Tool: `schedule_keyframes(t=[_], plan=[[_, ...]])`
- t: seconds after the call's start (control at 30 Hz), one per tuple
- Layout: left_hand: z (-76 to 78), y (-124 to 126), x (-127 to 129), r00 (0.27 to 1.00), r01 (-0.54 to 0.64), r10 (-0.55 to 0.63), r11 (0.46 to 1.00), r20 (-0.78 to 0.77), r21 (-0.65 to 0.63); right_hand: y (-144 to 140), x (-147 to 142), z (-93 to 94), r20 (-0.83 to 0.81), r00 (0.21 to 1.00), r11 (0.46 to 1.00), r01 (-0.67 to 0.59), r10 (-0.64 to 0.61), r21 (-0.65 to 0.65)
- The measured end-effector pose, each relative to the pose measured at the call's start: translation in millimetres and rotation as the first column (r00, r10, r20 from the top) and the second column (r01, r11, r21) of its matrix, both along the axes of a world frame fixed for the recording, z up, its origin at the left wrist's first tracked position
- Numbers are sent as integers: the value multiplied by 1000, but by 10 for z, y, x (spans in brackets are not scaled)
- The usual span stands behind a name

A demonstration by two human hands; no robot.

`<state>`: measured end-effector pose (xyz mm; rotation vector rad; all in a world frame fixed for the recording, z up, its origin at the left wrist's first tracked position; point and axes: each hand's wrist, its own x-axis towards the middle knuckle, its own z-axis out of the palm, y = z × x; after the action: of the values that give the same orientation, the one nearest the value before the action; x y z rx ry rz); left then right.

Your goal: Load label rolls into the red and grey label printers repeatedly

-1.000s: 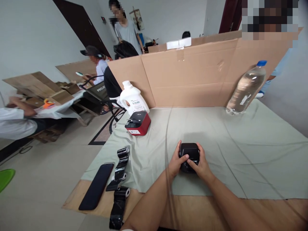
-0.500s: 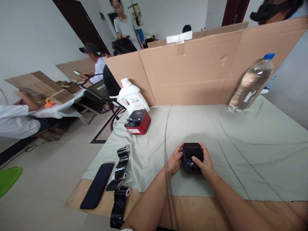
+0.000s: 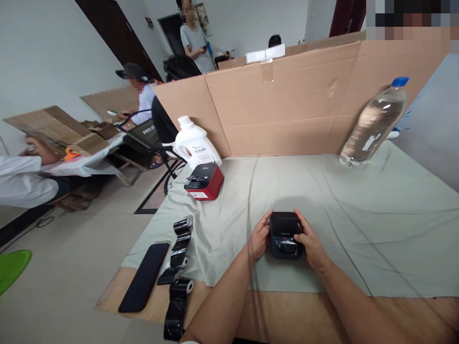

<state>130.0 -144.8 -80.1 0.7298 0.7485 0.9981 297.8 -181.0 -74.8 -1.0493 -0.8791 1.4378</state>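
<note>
A small black label printer [image 3: 285, 228] with rounded corners rests on the green cloth, and shiny film shows in the lower part of its top. My left hand [image 3: 260, 235] grips its left side, with the thumb and fingers along the edge. On the opposite side my right hand [image 3: 311, 243] is closed round the edge, its thumb at the top's right rim. The undersides of both hands' fingers are partly hidden by the printer.
To the left stand a red-and-black printer [image 3: 205, 182] and a white jug [image 3: 198, 143]. Nearer lie black rolls [image 3: 181, 248] and a dark flat case [image 3: 144, 277]. A water bottle [image 3: 373, 126] leans on the cardboard screen [image 3: 287, 110]. Other people are beyond the table.
My right thumb has slid off the printer's film-covered area towards its right edge, uncovering the film. Both hands keep their hold. The standing person in the background has shifted slightly.
</note>
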Motion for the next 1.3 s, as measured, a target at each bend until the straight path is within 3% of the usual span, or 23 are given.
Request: schedule_keyframes(t=[0.17, 0.33, 0.57, 0.93, 1.3], plan=[[20, -19, 16, 1000, 11, -11, 1000, -5, 4, 49, 32, 21, 123, 985, 991, 128, -121, -49], [117, -7, 27, 996, -51, 54, 998, 66, -44, 23, 71, 24, 57, 998, 999, -16, 13, 49], [179, 0, 33, 994, -1, 6, 999, 111, -42, -16, 63, 14, 0, 991, 978, -128, 130, 162], [120, 0, -36, 999, 35, -33, 999, 42, -36, 21, 67, 36, -104, 990, 996, -91, 91, 6], [106, 4, -20, 1000, -3, 3, 1000, 3, -16, 24, 60, 83, -75, 996, 997, -58, 54, -50]])
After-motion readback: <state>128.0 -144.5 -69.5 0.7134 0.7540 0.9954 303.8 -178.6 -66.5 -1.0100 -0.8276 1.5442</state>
